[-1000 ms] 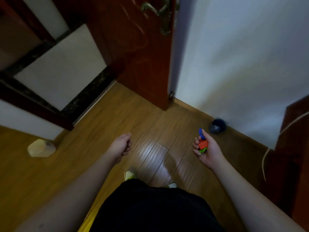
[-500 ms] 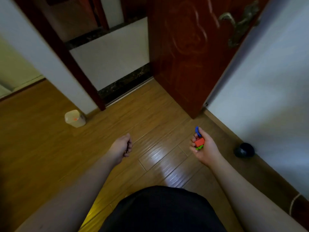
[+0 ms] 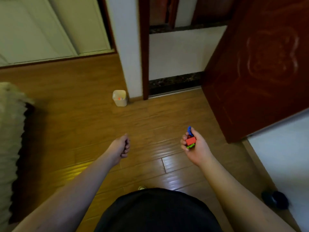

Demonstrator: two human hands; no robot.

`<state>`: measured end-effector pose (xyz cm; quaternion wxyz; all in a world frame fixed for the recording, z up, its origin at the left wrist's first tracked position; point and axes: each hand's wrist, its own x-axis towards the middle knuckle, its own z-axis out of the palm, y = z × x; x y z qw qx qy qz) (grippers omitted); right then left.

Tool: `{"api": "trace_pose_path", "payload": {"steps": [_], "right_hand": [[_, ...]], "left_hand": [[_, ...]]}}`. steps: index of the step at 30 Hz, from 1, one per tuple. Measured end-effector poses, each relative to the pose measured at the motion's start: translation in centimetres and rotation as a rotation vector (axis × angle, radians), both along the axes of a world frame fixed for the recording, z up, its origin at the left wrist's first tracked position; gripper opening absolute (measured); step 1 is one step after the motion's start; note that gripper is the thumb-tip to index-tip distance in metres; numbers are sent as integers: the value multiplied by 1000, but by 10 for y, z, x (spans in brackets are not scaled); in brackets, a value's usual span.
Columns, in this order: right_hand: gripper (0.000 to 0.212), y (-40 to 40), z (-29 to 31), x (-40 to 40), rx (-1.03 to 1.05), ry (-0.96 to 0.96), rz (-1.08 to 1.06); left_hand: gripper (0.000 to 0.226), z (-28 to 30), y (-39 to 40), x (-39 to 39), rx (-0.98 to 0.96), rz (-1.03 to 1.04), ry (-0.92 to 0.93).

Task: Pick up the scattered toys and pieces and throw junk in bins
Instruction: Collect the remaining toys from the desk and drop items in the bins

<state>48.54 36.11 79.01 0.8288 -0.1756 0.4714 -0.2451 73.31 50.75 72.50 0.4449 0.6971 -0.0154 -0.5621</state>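
Wooden floor (image 3: 93, 124) all around, small pale bin (image 3: 119, 98) sitting against the white door post, something orange inside. Right hand (image 3: 195, 147) well short of the bin, palm up, fingers curled round red, green and blue toy pieces (image 3: 190, 141). Left hand (image 3: 119, 147) nearer the bin, loosely curled, holding nothing visible. Dark ball (image 3: 275, 200) way off right by the wall.

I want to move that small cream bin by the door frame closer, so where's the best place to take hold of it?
Take the cream bin by its open top rim, coming from straight above with the free left hand. It stands upright and the rim is the clearest edge; thumb outside, fingers just inside. The white wall crowds its far right side, so approach from the near side. The right hand already holds toy pieces.
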Motion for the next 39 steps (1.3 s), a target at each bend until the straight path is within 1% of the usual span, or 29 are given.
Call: {"api": "trace_pose_path", "payload": {"steps": [3, 5, 8, 11, 15, 17, 19, 21, 24, 26, 28, 32, 36, 39], "right_hand": [[32, 11, -2, 45, 23, -11, 58], [31, 19, -1, 70, 30, -5, 125], [30, 29, 1, 106, 22, 28, 252], [30, 35, 3, 147, 19, 55, 361], [26, 27, -4, 204, 36, 59, 412], [26, 22, -8, 232, 41, 67, 449], [28, 20, -10, 261, 38, 86, 528], [27, 21, -10, 293, 43, 93, 597], [26, 24, -17, 342, 61, 88, 687], [27, 28, -23, 374, 70, 80, 751], [27, 38, -28, 408, 80, 92, 860], [26, 72, -29, 468, 56, 129, 1049], [27, 130, -23, 518, 7, 108, 1235], [27, 177, -24, 549, -7, 87, 1333]], "left_hand": [[28, 0, 31, 31, 21, 99, 5], [21, 1, 50, 47, 35, 176, -39], [19, 2, 78, 68, 36, 305, -101], [19, -1, 106, 85, 28, 461, -82], [19, -11, 140, 100, 40, 629, -42], [21, -18, 156, 111, 33, 676, -36], [26, -22, 170, 123, 41, 673, -37], [32, -23, 182, 138, 90, 677, -16], [40, -21, 193, 163, 142, 745, 13], [42, -11, 197, 178, 157, 797, 45], [41, 0, 206, 190, 154, 850, 50], [39, 6, 241, 205, 199, 977, -50], [33, -1, 296, 199, 222, 1121, -52], [33, -10, 344, 193, 241, 1247, -24]]}}
